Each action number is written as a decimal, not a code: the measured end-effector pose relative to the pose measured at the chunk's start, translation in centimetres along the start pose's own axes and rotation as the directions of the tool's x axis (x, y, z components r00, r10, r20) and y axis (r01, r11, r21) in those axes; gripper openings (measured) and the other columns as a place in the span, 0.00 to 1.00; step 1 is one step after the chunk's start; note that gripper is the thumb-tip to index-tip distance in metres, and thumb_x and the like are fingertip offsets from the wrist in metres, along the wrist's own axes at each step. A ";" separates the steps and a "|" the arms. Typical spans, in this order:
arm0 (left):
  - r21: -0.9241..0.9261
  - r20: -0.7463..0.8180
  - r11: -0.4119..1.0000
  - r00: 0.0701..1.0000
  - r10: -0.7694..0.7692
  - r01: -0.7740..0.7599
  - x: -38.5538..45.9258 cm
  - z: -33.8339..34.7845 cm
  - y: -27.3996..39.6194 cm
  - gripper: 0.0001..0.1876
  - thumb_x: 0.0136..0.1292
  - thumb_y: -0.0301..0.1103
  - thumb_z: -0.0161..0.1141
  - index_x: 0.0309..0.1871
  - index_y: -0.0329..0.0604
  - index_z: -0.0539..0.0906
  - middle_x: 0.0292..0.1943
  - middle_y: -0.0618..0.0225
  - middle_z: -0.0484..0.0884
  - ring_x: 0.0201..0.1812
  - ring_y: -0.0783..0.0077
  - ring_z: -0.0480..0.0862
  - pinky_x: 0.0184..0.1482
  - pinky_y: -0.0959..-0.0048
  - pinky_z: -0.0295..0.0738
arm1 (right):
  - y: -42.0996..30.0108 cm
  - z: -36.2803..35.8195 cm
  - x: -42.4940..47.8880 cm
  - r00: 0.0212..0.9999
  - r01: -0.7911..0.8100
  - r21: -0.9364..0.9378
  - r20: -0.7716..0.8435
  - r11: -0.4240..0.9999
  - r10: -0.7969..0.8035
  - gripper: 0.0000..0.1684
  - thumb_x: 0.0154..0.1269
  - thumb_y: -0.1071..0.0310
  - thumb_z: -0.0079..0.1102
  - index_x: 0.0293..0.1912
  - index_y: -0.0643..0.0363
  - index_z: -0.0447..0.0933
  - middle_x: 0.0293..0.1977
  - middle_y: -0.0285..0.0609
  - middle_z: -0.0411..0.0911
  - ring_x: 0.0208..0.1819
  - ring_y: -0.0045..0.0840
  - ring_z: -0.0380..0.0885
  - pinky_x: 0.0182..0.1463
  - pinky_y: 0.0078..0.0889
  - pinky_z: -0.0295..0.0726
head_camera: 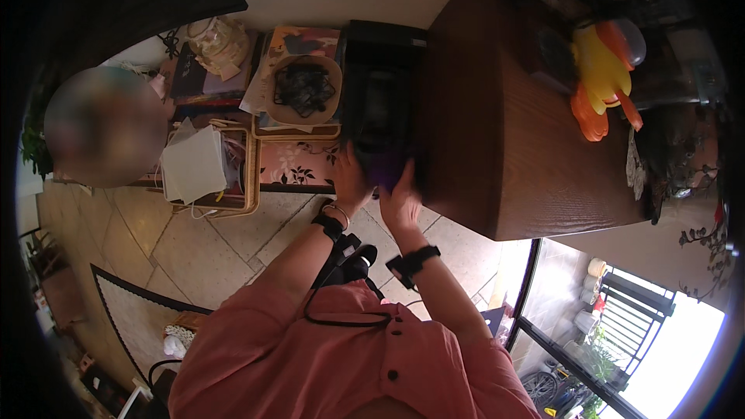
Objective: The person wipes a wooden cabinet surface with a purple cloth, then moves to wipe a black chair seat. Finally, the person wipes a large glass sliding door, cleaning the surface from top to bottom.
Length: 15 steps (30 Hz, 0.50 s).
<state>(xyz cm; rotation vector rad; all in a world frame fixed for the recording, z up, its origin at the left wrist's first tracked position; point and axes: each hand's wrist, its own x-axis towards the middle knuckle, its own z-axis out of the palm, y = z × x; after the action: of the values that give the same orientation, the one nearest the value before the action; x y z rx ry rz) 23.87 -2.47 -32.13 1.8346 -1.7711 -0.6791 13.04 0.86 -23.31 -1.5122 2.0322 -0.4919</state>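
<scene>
My left hand [351, 179] and my right hand [401, 196] are at the near end of a long black box-like object [378, 105], one on each side of it. A dark purple patch shows between them. Both hands seem to touch the object, but the dark surface and blur hide where the fingertips lie, so a grip cannot be made out. Beside the object, to the left, a beige tray [334, 78] with a tangle of black items [304, 89] rests on papers and books. The floral cloth [297, 163] lies nearer to me.
A dark wooden cabinet [541, 169] stands close on the right, with a yellow and orange figure [602, 64] on top. To the left, a wicker basket [254, 177] holds white sheets [195, 163] and overhangs the edge. A glass-like ornament [216, 43] stands behind it.
</scene>
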 end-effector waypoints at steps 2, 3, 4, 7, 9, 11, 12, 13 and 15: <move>0.005 0.001 1.000 1.000 0.026 -0.026 0.1 0.0 0.2 0.55 0.45 0.38 0.72 0.70 0.30 0.47 0.60 0.42 0.62 0.60 0.40 0.64 0.63 0.55 0.62 | -1.8 0.1 2.6 0.996 0.070 -0.160 -0.034 0.985 -0.077 0.47 0.51 0.68 0.68 0.67 0.59 0.53 0.61 0.65 0.60 0.56 0.55 0.70 0.52 0.47 0.77; 0.002 -0.004 0.999 0.999 0.040 -0.040 0.3 0.2 0.2 0.55 0.44 0.37 0.73 0.70 0.30 0.47 0.60 0.42 0.61 0.60 0.41 0.64 0.63 0.55 0.62 | -2.5 0.1 3.8 0.991 0.106 -0.244 -0.050 0.964 -0.122 0.47 0.51 0.70 0.68 0.67 0.57 0.54 0.66 0.63 0.54 0.61 0.55 0.66 0.55 0.45 0.76; 0.068 0.077 0.997 0.997 0.025 -0.030 0.3 0.2 0.0 0.56 0.43 0.37 0.74 0.70 0.30 0.46 0.61 0.42 0.60 0.61 0.42 0.63 0.63 0.54 0.62 | -2.6 0.5 4.8 0.990 0.142 -0.298 0.028 0.944 -0.140 0.47 0.50 0.69 0.69 0.67 0.51 0.57 0.69 0.57 0.46 0.68 0.54 0.54 0.64 0.45 0.68; 0.220 0.074 0.966 0.990 0.123 -0.136 0.1 1.1 -0.9 0.57 0.42 0.38 0.75 0.70 0.29 0.46 0.61 0.42 0.60 0.61 0.43 0.64 0.62 0.54 0.64 | -3.5 1.8 6.0 0.966 0.238 -0.417 0.008 0.877 -0.258 0.46 0.49 0.68 0.71 0.67 0.52 0.59 0.69 0.57 0.48 0.68 0.53 0.54 0.68 0.49 0.62; 0.140 0.143 0.985 0.987 0.078 -0.098 0.1 0.4 -0.6 0.58 0.42 0.39 0.75 0.70 0.29 0.47 0.62 0.43 0.60 0.60 0.45 0.66 0.60 0.54 0.65 | -4.2 2.1 8.2 0.953 0.270 -0.417 -0.011 0.868 -0.301 0.43 0.50 0.68 0.70 0.65 0.58 0.60 0.68 0.57 0.52 0.67 0.52 0.55 0.68 0.51 0.60; 0.045 0.122 0.998 0.992 0.028 -0.034 0.3 -1.2 0.5 0.58 0.42 0.39 0.75 0.70 0.29 0.47 0.62 0.44 0.60 0.60 0.45 0.66 0.60 0.55 0.65 | -5.0 2.1 10.6 0.940 0.315 -0.397 0.004 0.862 -0.342 0.42 0.51 0.70 0.69 0.64 0.62 0.61 0.66 0.57 0.54 0.67 0.51 0.56 0.68 0.48 0.62; 0.017 0.167 1.000 0.986 -0.006 0.003 0.5 -1.8 1.0 0.59 0.42 0.40 0.76 0.71 0.30 0.46 0.63 0.45 0.60 0.60 0.46 0.66 0.60 0.56 0.65 | -5.2 2.3 11.7 0.942 0.302 -0.390 -0.015 0.870 -0.334 0.41 0.52 0.70 0.68 0.64 0.62 0.62 0.66 0.56 0.55 0.67 0.51 0.56 0.68 0.47 0.62; 0.051 0.183 0.999 0.983 -0.012 0.002 0.6 -2.1 1.1 0.59 0.42 0.41 0.76 0.71 0.30 0.46 0.63 0.45 0.61 0.60 0.46 0.66 0.60 0.57 0.65 | -5.4 2.6 12.8 0.943 0.295 -0.379 -0.030 0.877 -0.331 0.40 0.53 0.71 0.68 0.64 0.63 0.62 0.66 0.56 0.56 0.66 0.50 0.57 0.68 0.47 0.62; 0.122 0.214 0.993 0.976 -0.025 -0.002 0.6 -2.5 1.2 0.60 0.43 0.42 0.76 0.71 0.30 0.45 0.62 0.46 0.61 0.61 0.47 0.66 0.60 0.57 0.65 | -5.9 3.0 15.1 0.948 0.272 -0.371 -0.056 0.888 -0.314 0.38 0.54 0.71 0.67 0.63 0.64 0.62 0.66 0.55 0.57 0.66 0.50 0.57 0.68 0.45 0.63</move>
<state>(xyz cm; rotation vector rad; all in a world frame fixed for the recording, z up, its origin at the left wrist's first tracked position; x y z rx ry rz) 24.66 -3.08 -29.49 1.9134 -1.9805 -0.8180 16.14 -15.20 -25.40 -2.0765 2.0695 -0.3370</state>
